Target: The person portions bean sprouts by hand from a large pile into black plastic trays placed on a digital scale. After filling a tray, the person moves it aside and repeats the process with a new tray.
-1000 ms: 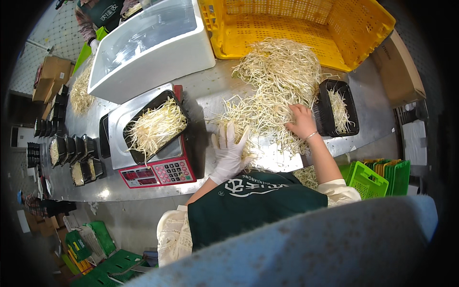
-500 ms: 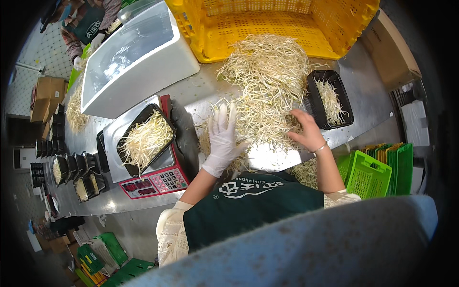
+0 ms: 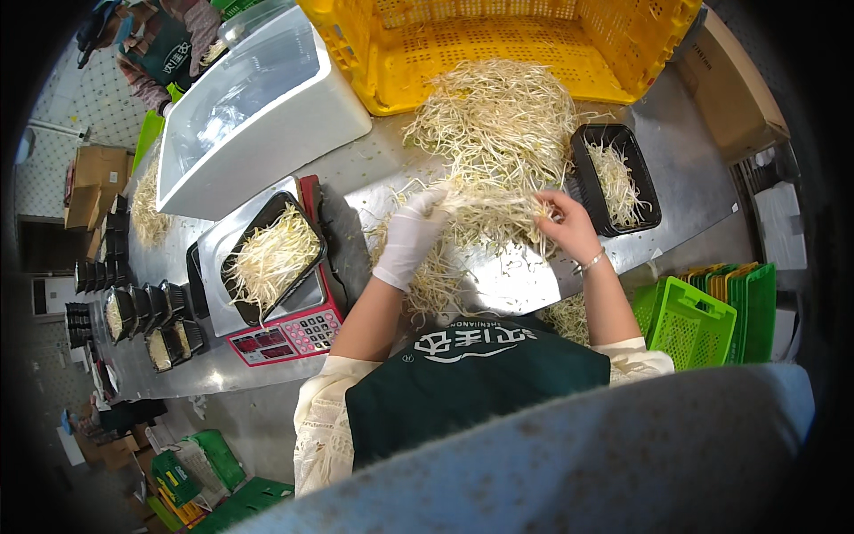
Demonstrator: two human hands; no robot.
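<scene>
A big heap of bean sprouts (image 3: pixel 498 116) spreads over the metal table in front of me. My left hand (image 3: pixel 413 233), in a white glove, is closed on the left end of a bunch of sprouts (image 3: pixel 489 203). Bare and wearing a bracelet, my right hand (image 3: pixel 569 230) pinches the right end of that bunch. The bunch stretches between both hands at the heap's near side. To the left, a black tray of sprouts (image 3: pixel 274 258) rests tilted on a red-and-white scale (image 3: pixel 307 334). Right of the heap stands another black tray (image 3: pixel 642 214), partly filled with sprouts.
A yellow crate (image 3: pixel 498 53) lies open behind the heap, with a white foam box (image 3: pixel 294 133) at its left. Small black trays (image 3: pixel 133 307) stand at the far left. Green crates (image 3: pixel 694 325) and a cardboard box (image 3: pixel 734 93) are on the right. A co-worker (image 3: pixel 165 44) is at upper left.
Both hands have gone from spread fingers to closed on sprouts, gathering a bunch between them. My left hand moved slightly up. The view has shifted a little.
</scene>
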